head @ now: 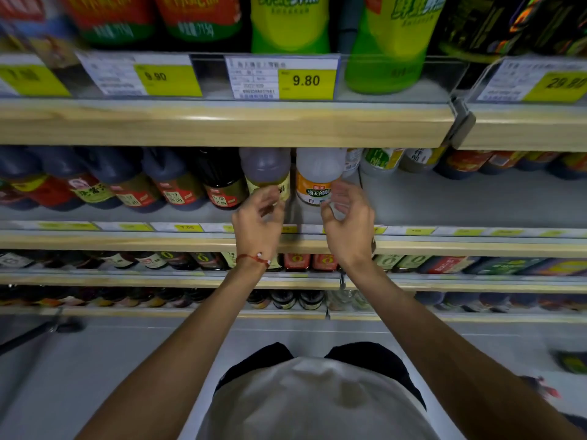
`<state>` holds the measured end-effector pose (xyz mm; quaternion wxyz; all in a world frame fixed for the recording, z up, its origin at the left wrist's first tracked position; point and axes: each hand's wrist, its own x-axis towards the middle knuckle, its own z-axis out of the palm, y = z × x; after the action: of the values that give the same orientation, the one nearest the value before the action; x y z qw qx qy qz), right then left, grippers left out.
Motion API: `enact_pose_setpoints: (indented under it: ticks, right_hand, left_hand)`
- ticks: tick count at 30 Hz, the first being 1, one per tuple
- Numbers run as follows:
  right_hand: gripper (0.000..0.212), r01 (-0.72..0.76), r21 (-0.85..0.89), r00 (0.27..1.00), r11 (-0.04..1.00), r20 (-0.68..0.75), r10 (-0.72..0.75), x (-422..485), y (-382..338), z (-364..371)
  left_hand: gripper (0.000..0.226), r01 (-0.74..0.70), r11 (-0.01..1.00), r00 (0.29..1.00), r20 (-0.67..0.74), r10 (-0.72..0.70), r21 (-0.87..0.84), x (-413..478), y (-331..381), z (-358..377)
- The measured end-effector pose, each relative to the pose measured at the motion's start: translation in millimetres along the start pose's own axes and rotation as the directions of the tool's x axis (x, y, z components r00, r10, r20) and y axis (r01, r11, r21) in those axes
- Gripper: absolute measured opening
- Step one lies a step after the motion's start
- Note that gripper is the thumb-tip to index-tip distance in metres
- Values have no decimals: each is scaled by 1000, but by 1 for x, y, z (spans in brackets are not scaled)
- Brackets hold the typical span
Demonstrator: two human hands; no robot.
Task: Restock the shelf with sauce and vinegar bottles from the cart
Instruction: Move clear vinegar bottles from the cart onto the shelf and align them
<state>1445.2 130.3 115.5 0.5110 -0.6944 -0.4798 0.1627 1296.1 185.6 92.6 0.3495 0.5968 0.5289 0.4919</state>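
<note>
- From the head camera I look at a store shelf [413, 201] with pale wood-trimmed edges, grey boards and yellow price tags [306, 81]; a grey floor lies below at 6 o'clock.
- My left hand [257, 217] and right hand [346, 217] are both raised at the middle shelf, fingers spread and curled, gripping nothing that I can see.
- The pale-yellow vinegar bottle [266, 173] stands upright just past my left fingertips; the white vinegar bottle [319, 176], orange label facing me, stands upright beside it; my right fingers overlap its label, contact unclear.
- Dark sauce bottles [127, 182] crowd the board toward 9 o'clock.
- Toward 3 o'clock the front of the board lies bare, with bottles only at the back.
</note>
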Motion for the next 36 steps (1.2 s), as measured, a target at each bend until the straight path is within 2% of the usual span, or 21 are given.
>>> enact_pose_setpoints:
  ticks: [3, 7, 15, 23, 28, 30, 32, 34, 36]
  right_hand:
    - [29, 10, 9, 997, 1000, 80, -10, -8, -13, 12]
    - [46, -50, 18, 960, 999, 276, 43, -8, -27, 29]
    - [67, 12, -7, 959, 1000, 284, -10, -2, -24, 67]
    - [71, -33, 63, 958, 997, 286, 13, -3, -19, 74]
    - [72, -42, 60, 923, 997, 385, 15, -3, -21, 60]
    - [61, -2, 11, 933, 1000, 361, -2, -4, -17, 53]
    - [41, -72, -24, 968, 997, 241, 76, -9, -16, 43]
    - [24, -170, -29, 981, 985, 88, 172, -14, -16, 31]
    - [19, -208, -76, 978, 975, -7, 208, -12, -15, 17]
  left_hand:
    - [28, -33, 999, 996, -80, 35, 26, 7, -4, -21]
    - [43, -25, 999, 999, -41, 27, 43, 19, -12, -32]
    - [41, -32, 999, 998, -48, 32, 3, 33, -24, -32]
    - [45, 23, 999, 997, -69, -25, -24, 37, -32, -35]
    - [44, 27, 998, 998, -63, -31, -61, 32, -30, -35]
    - [38, 2, 998, 995, -98, -8, -57, 23, -27, -34]
    - [28, -65, 997, 991, -119, 61, -33, 9, -22, -30]
    - [22, -136, 991, 990, -40, 135, -6, -2, -14, -22]
    - [29, -158, 987, 983, 102, 155, 16, -3, -8, -9]
